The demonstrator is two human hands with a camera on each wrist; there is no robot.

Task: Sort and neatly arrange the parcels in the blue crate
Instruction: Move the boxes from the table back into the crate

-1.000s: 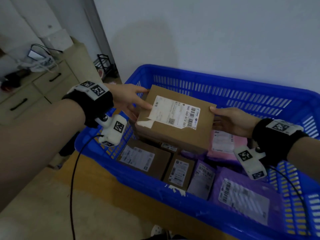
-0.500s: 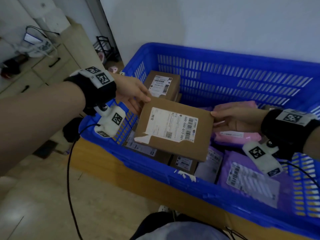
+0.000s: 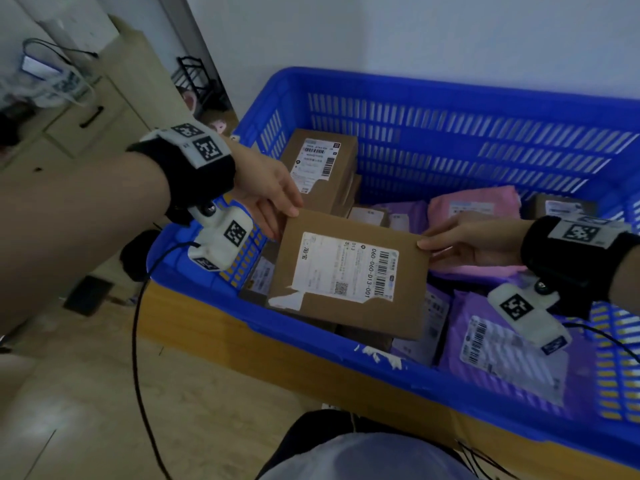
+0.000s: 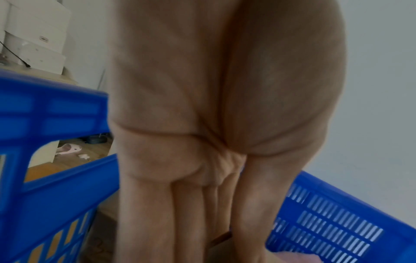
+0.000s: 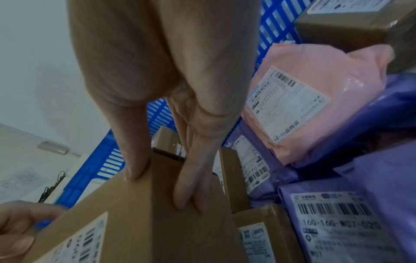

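Observation:
A flat brown cardboard parcel [image 3: 349, 275] with a white label hangs over the near left part of the blue crate [image 3: 450, 133]. My left hand [image 3: 277, 209] pinches its far left corner, thumb on top. My right hand [image 3: 460, 242] grips its right edge, thumb on top and fingers underneath. In the right wrist view the parcel [image 5: 144, 218] sits between my right hand [image 5: 162, 179] and the fingers [image 5: 20, 226] of my left hand. The left wrist view shows mostly my left hand [image 4: 202, 204] over the crate [image 4: 56, 178].
The crate holds another brown box [image 3: 320, 168] at the far left, pink [image 3: 474, 206] and purple [image 3: 512, 348] mailer bags on the right and small brown boxes under the held parcel. The crate stands on a wooden surface [image 3: 242, 337]. Drawers [image 3: 86, 123] stand to the left.
The held parcel has come down and toward the crate's near left side, both hands still on it. The brown box at the far left has come into sight behind it.

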